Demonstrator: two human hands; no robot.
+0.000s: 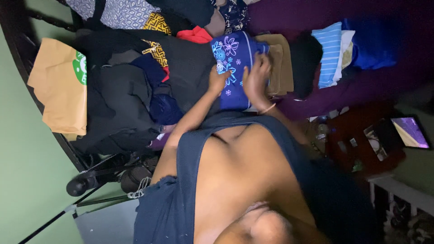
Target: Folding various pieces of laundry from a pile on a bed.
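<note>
Nearest the camera, the person's own torso and a dark blue draped garment [181, 190] fill the lower frame and hide whatever lies beneath the arms.

Both forearms reach away from the body to a folded blue cloth with pale flower print [233, 68] that lies on the bed. The left hand [218, 80] rests on the cloth's near edge with fingers curled onto the fabric; whether it pinches the cloth cannot be told. The right hand [257, 77], a thin bangle [267, 108] at its wrist, presses on the cloth with fingers bent, and its grip is blurred.

Just beside the right hand, touching the flowered cloth, sits a folded tan stack [282, 63]. Beyond that is a black bundle [306, 58], then a light blue striped folded piece [329, 54], then a deep blue cloth [370, 43]. On the left hand's side lies a heap of dark clothes [122, 104], with a red piece [194, 34] and a yellow patterned piece [157, 22] farther off. A tan paper bag [58, 86] leans at the heap's outer edge.

The bed wears a dark purple cover [361, 86]. A lit screen [410, 132] glows well apart, dim and hard to read. A green wall [22, 180] bounds the room.
</note>
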